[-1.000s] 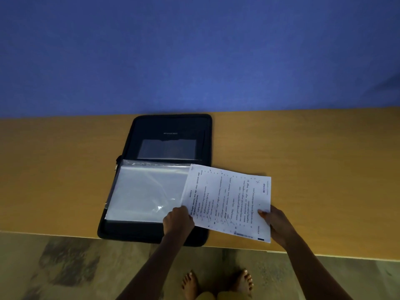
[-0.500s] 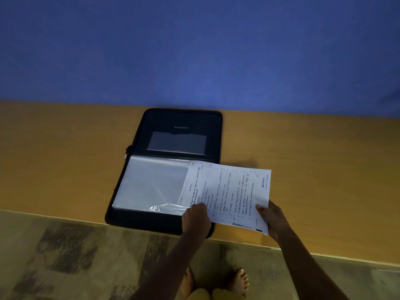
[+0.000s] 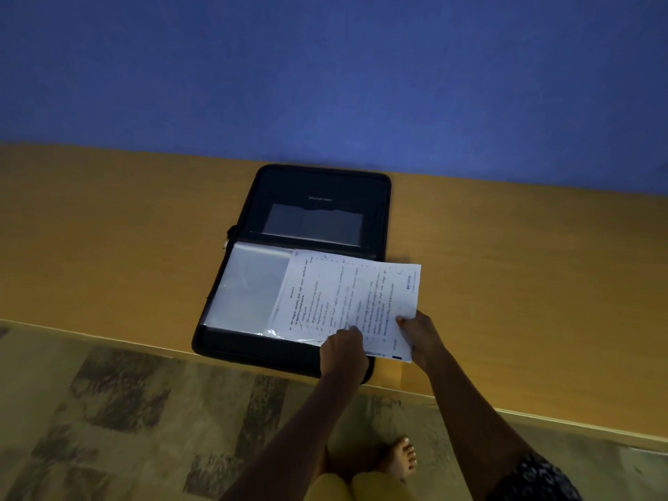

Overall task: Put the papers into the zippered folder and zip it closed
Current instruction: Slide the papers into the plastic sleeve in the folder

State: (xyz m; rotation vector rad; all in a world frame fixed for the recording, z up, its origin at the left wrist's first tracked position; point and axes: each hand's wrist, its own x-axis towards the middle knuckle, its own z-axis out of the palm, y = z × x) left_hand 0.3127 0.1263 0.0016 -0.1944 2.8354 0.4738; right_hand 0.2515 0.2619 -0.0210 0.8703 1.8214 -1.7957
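A black zippered folder (image 3: 325, 186) lies open on the wooden table (image 3: 108, 247), its near edge at the table's front. Clear plastic sleeves (image 3: 253, 287) fill its near half. A printed sheet of paper (image 3: 347, 301) lies partly inside the top sleeve, with its right part sticking out past the folder's right side. My left hand (image 3: 343, 350) pinches the near edge of the plastic sleeve and sheet. My right hand (image 3: 419, 334) grips the sheet's near right corner.
A blue wall (image 3: 325, 74) rises directly behind the table. A patterned floor (image 3: 126, 410) lies below the table's front edge, where a bare foot (image 3: 397, 461) stands. Bare wood stretches left and right of the folder.
The sheet has slid further left into the sleeve, so less plastic shows. My left hand moved right along the near edge. The camera view tilted and shifted.
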